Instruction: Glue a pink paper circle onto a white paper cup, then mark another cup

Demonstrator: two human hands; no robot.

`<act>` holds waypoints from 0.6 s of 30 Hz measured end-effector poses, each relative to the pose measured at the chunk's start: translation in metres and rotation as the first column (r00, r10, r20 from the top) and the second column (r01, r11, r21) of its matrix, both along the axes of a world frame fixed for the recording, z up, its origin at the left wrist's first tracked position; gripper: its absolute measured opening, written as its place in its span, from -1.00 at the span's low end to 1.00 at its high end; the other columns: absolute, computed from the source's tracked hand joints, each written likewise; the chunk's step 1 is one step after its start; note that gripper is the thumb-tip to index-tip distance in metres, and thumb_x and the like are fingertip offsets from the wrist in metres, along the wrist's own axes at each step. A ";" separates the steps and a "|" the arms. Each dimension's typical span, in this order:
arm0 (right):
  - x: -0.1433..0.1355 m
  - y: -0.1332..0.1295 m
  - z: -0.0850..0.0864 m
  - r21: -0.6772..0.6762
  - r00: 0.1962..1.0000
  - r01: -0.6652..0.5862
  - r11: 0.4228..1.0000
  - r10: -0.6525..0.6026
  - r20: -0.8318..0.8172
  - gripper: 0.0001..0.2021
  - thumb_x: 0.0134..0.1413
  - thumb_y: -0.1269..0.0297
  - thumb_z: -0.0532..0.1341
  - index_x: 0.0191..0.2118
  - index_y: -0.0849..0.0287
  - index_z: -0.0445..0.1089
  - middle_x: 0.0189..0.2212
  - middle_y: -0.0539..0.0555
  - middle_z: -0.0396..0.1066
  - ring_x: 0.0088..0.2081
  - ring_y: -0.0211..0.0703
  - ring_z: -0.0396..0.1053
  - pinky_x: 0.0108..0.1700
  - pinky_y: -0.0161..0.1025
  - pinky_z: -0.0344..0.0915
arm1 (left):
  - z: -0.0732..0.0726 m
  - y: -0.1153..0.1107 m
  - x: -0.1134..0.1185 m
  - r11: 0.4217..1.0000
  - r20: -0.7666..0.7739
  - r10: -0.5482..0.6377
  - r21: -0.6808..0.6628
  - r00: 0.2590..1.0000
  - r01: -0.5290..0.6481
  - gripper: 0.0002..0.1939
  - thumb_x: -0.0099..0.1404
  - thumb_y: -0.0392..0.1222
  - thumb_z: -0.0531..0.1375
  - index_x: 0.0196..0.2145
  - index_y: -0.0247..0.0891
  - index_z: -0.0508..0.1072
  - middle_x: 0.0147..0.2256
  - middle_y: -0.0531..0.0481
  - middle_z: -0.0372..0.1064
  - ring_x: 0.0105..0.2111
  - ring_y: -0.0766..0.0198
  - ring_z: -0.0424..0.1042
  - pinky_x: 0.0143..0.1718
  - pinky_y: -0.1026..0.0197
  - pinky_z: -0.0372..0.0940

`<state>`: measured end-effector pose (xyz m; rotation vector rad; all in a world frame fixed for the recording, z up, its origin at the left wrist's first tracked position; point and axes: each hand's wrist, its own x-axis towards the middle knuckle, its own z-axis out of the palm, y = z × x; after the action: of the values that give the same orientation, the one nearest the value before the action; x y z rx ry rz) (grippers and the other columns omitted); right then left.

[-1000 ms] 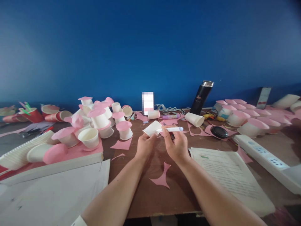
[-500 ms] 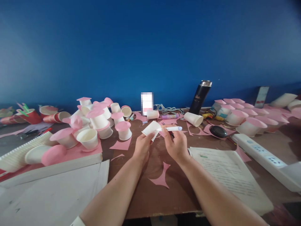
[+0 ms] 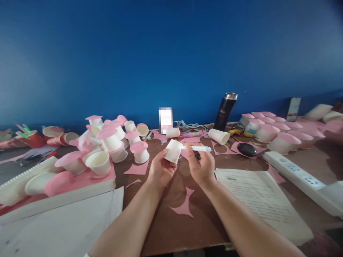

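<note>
White paper cup (image 3: 173, 151) clamped in left fingers (image 3: 160, 167), glue tube (image 3: 197, 148) pinched in right fingers (image 3: 200, 165), labels unreadable

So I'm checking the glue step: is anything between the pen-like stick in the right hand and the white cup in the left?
Nothing visible. The left hand holds the white cup up, and the stick in the right hand points straight at it, its near tip at the cup's side.

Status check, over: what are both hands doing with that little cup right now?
Left hand grips white paper cup. Right hand holds white glue tube, tip at cup. Pink paper scraps on table, nothing between hands.
</note>
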<state>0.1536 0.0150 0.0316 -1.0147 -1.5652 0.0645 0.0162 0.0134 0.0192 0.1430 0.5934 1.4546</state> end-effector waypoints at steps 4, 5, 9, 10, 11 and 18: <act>-0.001 -0.001 0.000 0.004 1.000 -0.007 1.000 0.007 0.003 -0.84 0.16 0.23 0.14 -0.22 0.10 0.45 -0.31 0.09 0.51 -0.25 -0.08 0.46 -0.18 -0.14 0.35 | 0.001 0.000 0.000 1.000 0.001 -0.026 0.005 1.000 0.026 -0.81 0.02 -0.31 0.29 -0.37 -0.29 0.38 -0.43 0.02 0.39 -0.53 0.41 0.33 -0.64 0.38 0.09; -0.001 -0.001 0.000 0.000 1.000 -0.008 1.000 0.008 0.003 -0.83 0.17 0.23 0.14 -0.22 0.10 0.45 -0.32 0.09 0.51 -0.25 -0.08 0.46 -0.18 -0.14 0.35 | 0.002 0.000 0.000 0.999 0.001 -0.031 0.010 1.000 0.031 -0.82 0.02 -0.31 0.29 -0.37 -0.29 0.38 -0.43 0.02 0.39 -0.53 0.40 0.33 -0.64 0.38 0.09; -0.002 -0.002 0.000 -0.001 0.998 -0.059 0.998 0.059 0.007 -0.83 0.18 0.25 0.12 -0.19 0.12 0.43 -0.26 0.10 0.50 -0.20 -0.09 0.45 -0.14 -0.14 0.34 | 0.002 -0.001 0.002 1.000 -0.021 -0.025 0.015 0.999 0.025 -0.81 0.01 -0.31 0.30 -0.38 -0.30 0.39 -0.43 0.01 0.40 -0.53 0.40 0.33 -0.63 0.37 0.09; -0.002 -0.002 -0.001 0.003 0.997 -0.072 0.997 0.072 0.013 -0.83 0.19 0.25 0.12 -0.19 0.12 0.42 -0.25 0.11 0.50 -0.18 -0.09 0.44 -0.12 -0.14 0.34 | 0.002 -0.001 0.003 1.000 -0.031 -0.022 0.012 0.999 0.022 -0.82 0.00 -0.33 0.30 -0.39 -0.31 0.39 -0.44 0.01 0.39 -0.53 0.41 0.32 -0.63 0.37 0.09; -0.002 -0.002 -0.001 0.010 0.997 -0.075 0.997 0.074 0.020 -0.83 0.19 0.26 0.11 -0.19 0.13 0.42 -0.24 0.12 0.49 -0.17 -0.09 0.44 -0.11 -0.13 0.33 | 0.003 -0.002 0.003 1.000 -0.037 -0.022 0.010 0.999 0.022 -0.83 -0.01 -0.35 0.29 -0.41 -0.31 0.39 -0.44 0.01 0.39 -0.54 0.42 0.31 -0.63 0.38 0.09; -0.002 -0.001 -0.002 0.007 0.998 -0.040 0.999 0.039 0.054 -0.84 0.19 0.26 0.12 -0.22 0.14 0.42 -0.28 0.11 0.50 -0.22 -0.09 0.45 -0.11 -0.14 0.32 | 0.003 -0.001 0.004 0.999 -0.046 -0.040 0.019 0.998 0.041 -0.86 0.00 -0.44 0.23 -0.41 -0.36 0.39 -0.43 -0.04 0.39 -0.53 0.44 0.30 -0.62 0.41 0.12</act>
<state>0.1512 0.0145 0.0292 -0.9865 -1.6340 0.0587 0.0207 0.0125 0.0225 0.2032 0.6103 1.4217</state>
